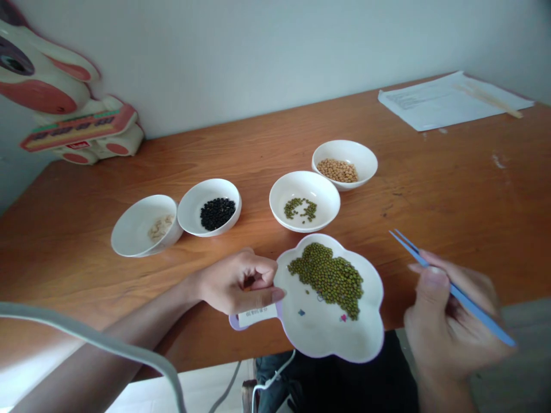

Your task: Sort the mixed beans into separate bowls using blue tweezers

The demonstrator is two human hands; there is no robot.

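Observation:
My left hand point(241, 281) is closed on the handle end of a flower-shaped white plate point(318, 338) with a lilac rim, at the table's front edge. Many green mung beans point(329, 275) lie on the plate. Just behind it stands a white bowl point(278, 198) with a smaller number of green beans point(300, 210). To the right of the plate, my right hand point(451, 321) grips blue tweezers point(477, 312). Their two tips are slightly apart, point up and left, and hold nothing.
Behind, a bowl point(368, 158) holds tan beans. On the left are a bowl of black beans point(218, 213) and a bowl of pale pieces point(160, 228). Paper point(422, 103) lies back right, a cow-like toy point(81, 109) stands back left. A grey cable point(129, 350) crosses the lower left.

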